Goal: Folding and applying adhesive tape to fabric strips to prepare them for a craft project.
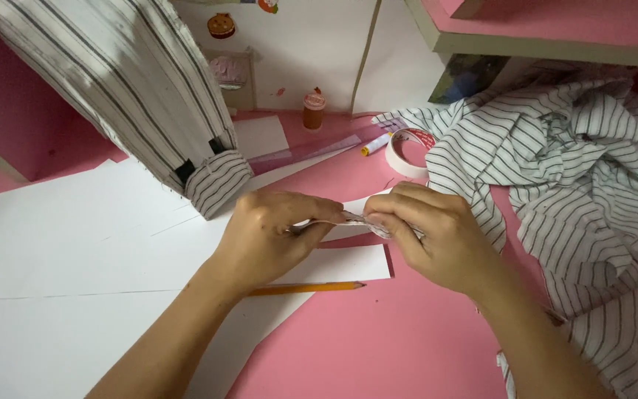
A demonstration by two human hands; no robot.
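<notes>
Pink desk surface (378, 347) carries all items; a pink shelf (555, 33) overhangs its far right corner. Large white paper sheets (60, 244) cover the left half of the desk, reaching the near left edge.

Left hand (263, 236): closed, fingers pinching the left end of a small strip of striped fabric (356, 218) near the middle of the desk. Right hand (433, 233): closed, fingertips gripping the right end of the same strip. The strip spans the gap between both hands, above a narrow white paper strip (356, 267).

A yellow pencil (308, 288) lies flat just beneath the left wrist, tip pointing right, partly on the white paper.

A tape roll (406, 154) lies beyond the right hand, toward the far edge. A glue stick with a yellow cap (375, 145) lies just beside the roll, on its left. A translucent purple ruler (311, 151) extends diagonally left of the glue stick.

Loose striped cloth (577, 162) is bunched along the right edge of the desk, touching the right forearm. A cardboard form wrapped in striped fabric (127, 81) stands tilted at the far left corner.
</notes>
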